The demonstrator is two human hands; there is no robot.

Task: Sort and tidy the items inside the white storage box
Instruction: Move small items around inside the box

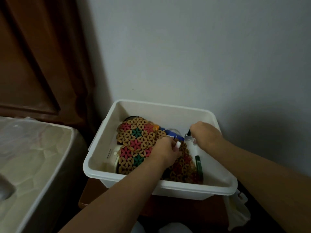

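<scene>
Box: white plastic storage box (107,149), lower centre of frame.
Left hand (165,151): pinched small white piece (177,144).
Right hand (206,134): gripped clear black-capped bottle (189,137); best kept upright.

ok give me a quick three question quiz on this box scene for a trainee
1. True or false: both hands are inside the white storage box.
2. What does the right hand have in its grip? A) a small clear bottle with a dark cap B) a spoon C) a book
3. Which colours besides tan show on the flower-patterned mat?

Key: 1 true. 2 A, the bottle. 3 pink and green. The left hand pinches a small white item.
</scene>
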